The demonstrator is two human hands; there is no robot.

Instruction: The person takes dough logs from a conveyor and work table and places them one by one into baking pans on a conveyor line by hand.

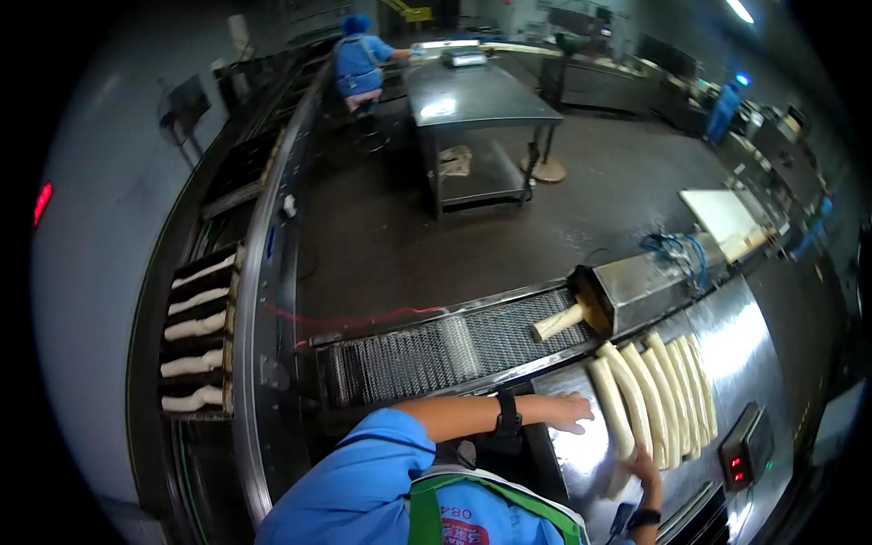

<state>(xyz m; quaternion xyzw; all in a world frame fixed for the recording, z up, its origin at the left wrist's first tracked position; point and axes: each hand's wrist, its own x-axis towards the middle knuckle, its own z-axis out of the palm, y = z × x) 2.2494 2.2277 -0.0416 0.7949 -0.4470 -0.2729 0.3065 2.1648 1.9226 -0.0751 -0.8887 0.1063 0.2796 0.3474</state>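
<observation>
Several long pale dough logs (660, 400) lie side by side on a shiny steel table (740, 336). Beside the far part of the leftmost dough log (610, 404), my left hand (568, 413) is open over the steel, fingers stretched out and nothing in them. My right hand (642, 466) has its fingers closed around the near end of that log, which slants toward me. Part of the grip is hidden. Another dough piece (559, 322) sticks out of a metal machine (649, 289) onto a mesh conveyor (409, 359).
On my left a line carries a dark tray (193, 350) with several dough strips. A control box (747, 448) with red digits stands at the table's right. Beyond the conveyor is a steel worktable (481, 95). A co-worker (360, 68) in blue stands at the far left line.
</observation>
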